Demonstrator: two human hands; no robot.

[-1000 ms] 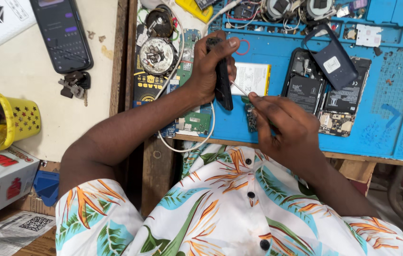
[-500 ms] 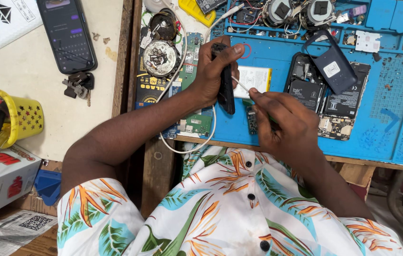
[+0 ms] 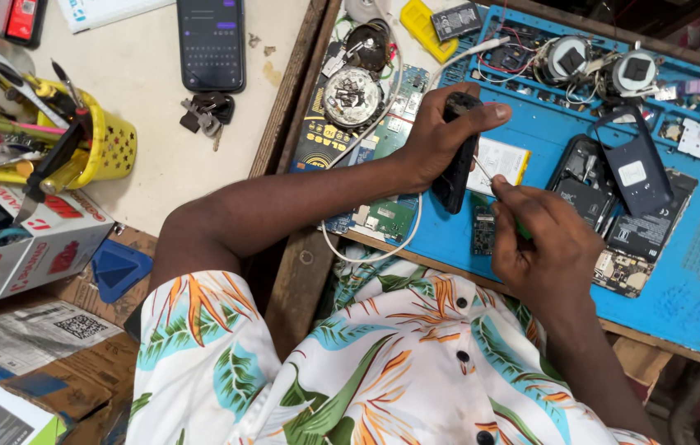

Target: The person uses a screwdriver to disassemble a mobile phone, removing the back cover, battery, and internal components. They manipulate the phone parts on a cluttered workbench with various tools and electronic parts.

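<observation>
Unmoved since before: left hand (image 3: 441,136) grips black phone (image 3: 455,165), right hand (image 3: 543,239) pinches thin tool (image 3: 486,171).

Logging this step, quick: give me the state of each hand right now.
Left hand: closed around a black phone, held on edge over the blue mat.
Right hand: fingers pinched shut on a thin screwdriver, tip at the phone.

Left hand (image 3: 436,140) gripped a slim black phone (image 3: 455,165) on edge over the blue silicone repair mat (image 3: 679,272), while the right hand (image 3: 543,239) poked a thin green-handled screwdriver (image 3: 502,198) against it. Yellow perforated plastic tool cup (image 3: 115,148) sat far left.
</observation>
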